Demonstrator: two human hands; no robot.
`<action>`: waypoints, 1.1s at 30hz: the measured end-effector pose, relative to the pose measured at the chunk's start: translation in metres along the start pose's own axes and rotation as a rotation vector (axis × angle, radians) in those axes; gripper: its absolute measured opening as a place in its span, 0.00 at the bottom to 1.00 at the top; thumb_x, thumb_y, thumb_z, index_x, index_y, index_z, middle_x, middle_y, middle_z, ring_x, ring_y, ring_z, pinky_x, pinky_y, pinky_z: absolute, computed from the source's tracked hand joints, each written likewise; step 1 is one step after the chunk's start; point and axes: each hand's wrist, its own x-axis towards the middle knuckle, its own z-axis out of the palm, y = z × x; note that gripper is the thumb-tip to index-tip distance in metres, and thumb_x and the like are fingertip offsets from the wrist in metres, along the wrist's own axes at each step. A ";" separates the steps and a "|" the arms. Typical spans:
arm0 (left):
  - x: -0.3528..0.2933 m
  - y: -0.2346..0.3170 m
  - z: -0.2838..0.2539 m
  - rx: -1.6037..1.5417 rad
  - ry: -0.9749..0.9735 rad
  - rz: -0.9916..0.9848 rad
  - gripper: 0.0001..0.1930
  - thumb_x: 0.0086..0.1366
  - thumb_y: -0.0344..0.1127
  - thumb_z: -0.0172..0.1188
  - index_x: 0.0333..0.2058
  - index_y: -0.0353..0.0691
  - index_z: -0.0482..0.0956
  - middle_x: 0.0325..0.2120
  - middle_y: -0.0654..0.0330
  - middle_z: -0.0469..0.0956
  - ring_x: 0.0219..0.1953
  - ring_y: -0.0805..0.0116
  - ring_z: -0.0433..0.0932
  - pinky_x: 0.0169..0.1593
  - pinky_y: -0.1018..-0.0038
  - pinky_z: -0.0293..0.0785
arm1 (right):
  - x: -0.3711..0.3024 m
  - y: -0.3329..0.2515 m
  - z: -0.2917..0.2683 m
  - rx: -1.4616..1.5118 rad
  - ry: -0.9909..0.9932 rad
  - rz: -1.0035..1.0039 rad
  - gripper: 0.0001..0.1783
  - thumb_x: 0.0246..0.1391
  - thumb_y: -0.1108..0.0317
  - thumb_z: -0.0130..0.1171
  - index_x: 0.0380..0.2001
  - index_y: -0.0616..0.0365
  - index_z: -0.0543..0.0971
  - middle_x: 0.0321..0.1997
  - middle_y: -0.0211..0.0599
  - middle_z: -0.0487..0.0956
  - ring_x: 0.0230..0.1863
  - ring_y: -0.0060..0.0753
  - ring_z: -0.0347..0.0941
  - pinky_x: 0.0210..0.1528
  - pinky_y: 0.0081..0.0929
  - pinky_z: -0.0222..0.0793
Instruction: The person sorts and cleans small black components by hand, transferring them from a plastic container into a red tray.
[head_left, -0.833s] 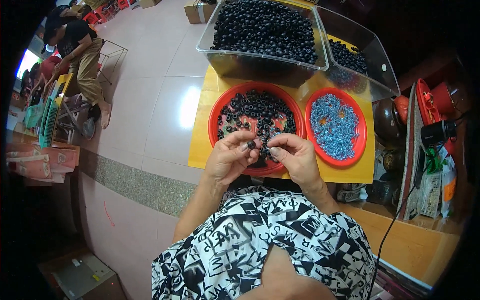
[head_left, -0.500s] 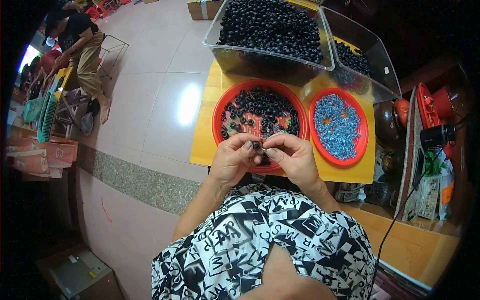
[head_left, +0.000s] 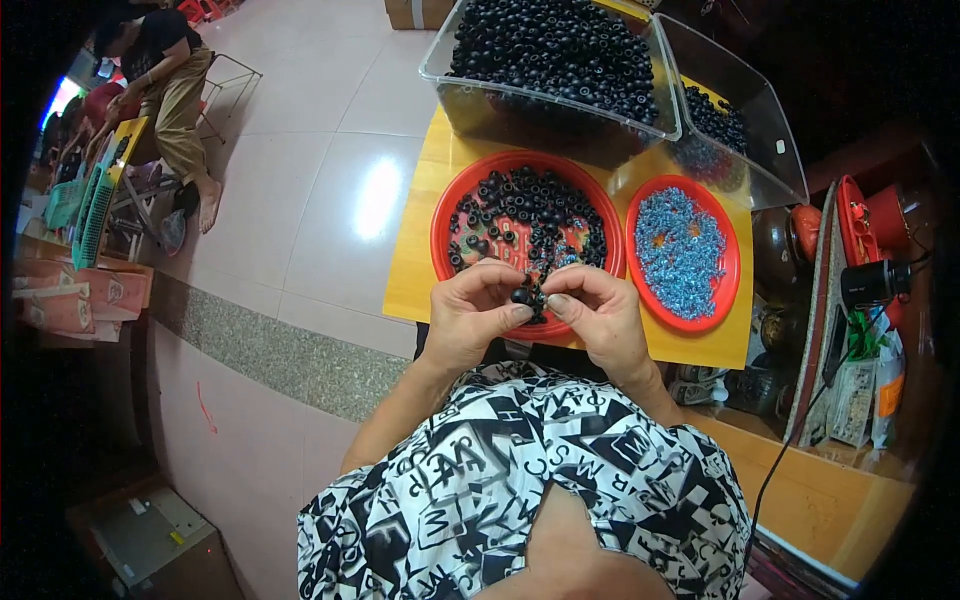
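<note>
My left hand [head_left: 468, 312] pinches a small black knob [head_left: 520, 296] between thumb and fingers, over the near rim of a round red tray [head_left: 440, 225]. Close beside it, my right hand [head_left: 603, 312] has its thumb and index finger pressed together. Whatever sits in that pinch is too small to name. Many black ring-like knobs [head_left: 525, 195] lie loose in the tray, bunched toward the back and right. To the right, an oval red tray [head_left: 735, 270] carries a heap of small shiny silver-blue metal pieces [head_left: 680, 255].
A large clear bin [head_left: 560, 115] full of black knobs stands behind the trays on the yellow tabletop [head_left: 410, 250]. Another clear bin [head_left: 770, 130] sits to its right. A black cable [head_left: 775, 470] runs down the right side. Another person [head_left: 165, 80] sits far left.
Both hands have shifted slightly, and the knob sits a little lower and further right. A silver glint at the right fingertips no longer shows. The whole view has moved a little.
</note>
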 end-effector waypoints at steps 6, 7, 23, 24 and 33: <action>-0.002 -0.003 -0.005 0.101 -0.022 0.044 0.15 0.45 0.22 0.65 0.34 0.31 0.74 0.31 0.60 0.71 0.35 0.73 0.69 0.41 0.79 0.65 | 0.000 0.000 0.002 -0.002 -0.010 0.027 0.06 0.48 0.75 0.55 0.32 0.66 0.75 0.30 0.30 0.75 0.34 0.18 0.69 0.37 0.16 0.65; -0.002 -0.003 -0.005 0.060 -0.014 0.030 0.15 0.45 0.23 0.65 0.34 0.31 0.74 0.31 0.60 0.71 0.35 0.73 0.69 0.41 0.79 0.65 | 0.000 -0.001 0.002 0.023 -0.014 0.046 0.07 0.48 0.75 0.55 0.32 0.65 0.75 0.30 0.30 0.75 0.34 0.17 0.69 0.37 0.16 0.65; -0.003 -0.001 -0.009 -0.546 0.050 -0.300 0.10 0.60 0.33 0.52 0.40 0.38 0.70 0.28 0.59 0.72 0.28 0.72 0.68 0.30 0.78 0.66 | 0.002 0.008 -0.001 0.088 -0.012 0.062 0.06 0.49 0.75 0.54 0.32 0.66 0.75 0.30 0.31 0.76 0.33 0.17 0.69 0.37 0.14 0.65; -0.003 -0.001 -0.009 -0.544 0.052 -0.303 0.10 0.60 0.33 0.52 0.40 0.38 0.70 0.28 0.59 0.72 0.28 0.72 0.68 0.30 0.78 0.66 | 0.002 0.007 0.000 0.098 -0.012 0.078 0.06 0.49 0.75 0.54 0.32 0.66 0.75 0.30 0.31 0.76 0.33 0.17 0.69 0.37 0.15 0.65; -0.005 0.003 -0.006 -0.815 0.048 -0.451 0.10 0.61 0.36 0.50 0.40 0.39 0.69 0.29 0.60 0.69 0.27 0.73 0.65 0.28 0.80 0.63 | 0.005 0.009 0.001 0.069 -0.007 0.065 0.06 0.49 0.76 0.54 0.32 0.65 0.75 0.31 0.30 0.75 0.33 0.17 0.69 0.37 0.15 0.65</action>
